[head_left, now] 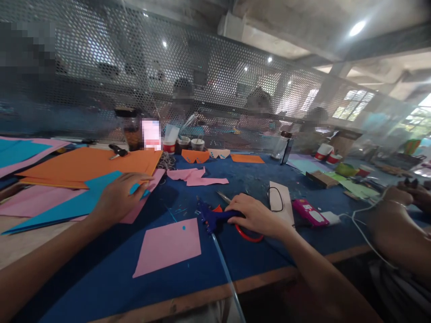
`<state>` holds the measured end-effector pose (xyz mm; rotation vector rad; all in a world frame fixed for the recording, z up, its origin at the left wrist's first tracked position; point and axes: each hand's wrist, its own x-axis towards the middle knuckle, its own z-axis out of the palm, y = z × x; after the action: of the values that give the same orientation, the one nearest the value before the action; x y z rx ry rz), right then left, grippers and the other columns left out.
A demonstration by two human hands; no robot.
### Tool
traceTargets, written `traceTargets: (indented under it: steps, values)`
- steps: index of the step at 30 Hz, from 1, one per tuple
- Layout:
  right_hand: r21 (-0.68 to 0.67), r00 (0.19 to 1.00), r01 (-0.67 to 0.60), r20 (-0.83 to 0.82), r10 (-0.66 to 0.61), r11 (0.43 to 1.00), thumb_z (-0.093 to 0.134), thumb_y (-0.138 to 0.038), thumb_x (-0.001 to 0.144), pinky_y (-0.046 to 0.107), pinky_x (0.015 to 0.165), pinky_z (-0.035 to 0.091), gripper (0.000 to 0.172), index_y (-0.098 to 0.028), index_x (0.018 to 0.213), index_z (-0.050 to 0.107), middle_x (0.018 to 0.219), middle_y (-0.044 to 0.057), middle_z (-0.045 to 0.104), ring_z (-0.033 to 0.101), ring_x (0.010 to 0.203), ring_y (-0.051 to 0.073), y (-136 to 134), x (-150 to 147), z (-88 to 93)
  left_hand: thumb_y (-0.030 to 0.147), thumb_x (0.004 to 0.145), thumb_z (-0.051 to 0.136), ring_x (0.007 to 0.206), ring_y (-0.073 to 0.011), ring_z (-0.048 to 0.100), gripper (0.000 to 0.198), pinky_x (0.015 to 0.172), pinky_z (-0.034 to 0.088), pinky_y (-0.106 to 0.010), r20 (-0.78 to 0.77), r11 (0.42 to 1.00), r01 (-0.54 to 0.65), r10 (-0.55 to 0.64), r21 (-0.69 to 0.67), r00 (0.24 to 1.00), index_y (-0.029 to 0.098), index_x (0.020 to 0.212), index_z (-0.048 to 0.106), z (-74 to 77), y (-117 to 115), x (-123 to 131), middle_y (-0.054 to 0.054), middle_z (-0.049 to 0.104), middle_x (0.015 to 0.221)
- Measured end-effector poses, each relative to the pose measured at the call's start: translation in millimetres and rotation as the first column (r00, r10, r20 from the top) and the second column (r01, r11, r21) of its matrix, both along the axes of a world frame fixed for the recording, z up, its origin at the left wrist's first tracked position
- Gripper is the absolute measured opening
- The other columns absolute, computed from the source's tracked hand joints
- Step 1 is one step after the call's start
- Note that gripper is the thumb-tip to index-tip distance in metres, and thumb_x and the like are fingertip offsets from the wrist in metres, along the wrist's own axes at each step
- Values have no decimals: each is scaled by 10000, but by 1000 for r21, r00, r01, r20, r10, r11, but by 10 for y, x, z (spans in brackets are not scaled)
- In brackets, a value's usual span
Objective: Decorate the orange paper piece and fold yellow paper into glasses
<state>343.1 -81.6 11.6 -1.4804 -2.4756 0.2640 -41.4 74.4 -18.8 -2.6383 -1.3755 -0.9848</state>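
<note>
My left hand (119, 197) is at the left over the stacked sheets. Its thumb and fingers close around a bit of blue paper (135, 188); a larger blue sheet (74, 206) lies beneath the hand. My right hand (252, 213) is wrapped around the handle of a blue glue gun (210, 216), which lies on the table. From the gun a long translucent glue stick (225, 264) runs toward me. Scissors with red handles (249, 234) lie partly hidden under my right hand. In front of me lies a pink paper piece (168, 249) bearing a small blue dot.
Orange sheets (90, 166) with keys (117, 151) lie left. Pink scraps (198, 176) and cut orange pieces (195, 156) lie farther back. A magenta device (310, 213) with a white cable sits right, near another person's arm (393, 224). A perforated metal screen (215, 89) borders the back.
</note>
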Motion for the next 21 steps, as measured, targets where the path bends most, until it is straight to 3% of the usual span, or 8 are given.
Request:
traceTargets:
  steps: [6,11,17,21]
  values:
    - [-38,1000,12,-6,-13,999,742,-301,975,392,1010,475,209,-208,1161,762,1154,85,703,618,1127,252,11,-1,10,522,998,536,1151,-249,673,347,1067,495,-398,12,978,203,-203,-40,979,239,1027,736,11,-178,146,-61,790,1114]
    - [-35,1000,16,-24,-17,999,752,-296,967,381,1007,473,227,-217,1181,756,1153,75,701,614,1138,249,1,-3,12,550,954,646,1167,-259,657,299,1013,511,-369,-63,872,449,-467,-195,882,278,1006,758,-26,-384,259,-52,763,1121]
    - [-27,999,18,-26,-19,999,752,-281,967,377,1005,467,228,-213,1184,753,1149,73,700,613,1138,245,-7,-10,10,611,805,802,1217,-290,606,419,1007,501,-396,-171,831,423,-505,-361,846,278,1048,728,-33,-525,323,-64,702,1220]
    - [-34,999,19,-35,-20,999,750,-280,969,380,1008,466,224,-218,1184,755,1151,73,697,610,1138,243,-4,-6,4,538,817,817,1209,-270,604,348,1021,492,-378,-148,815,432,-517,-387,843,282,1035,730,-69,-484,307,-50,698,1215]
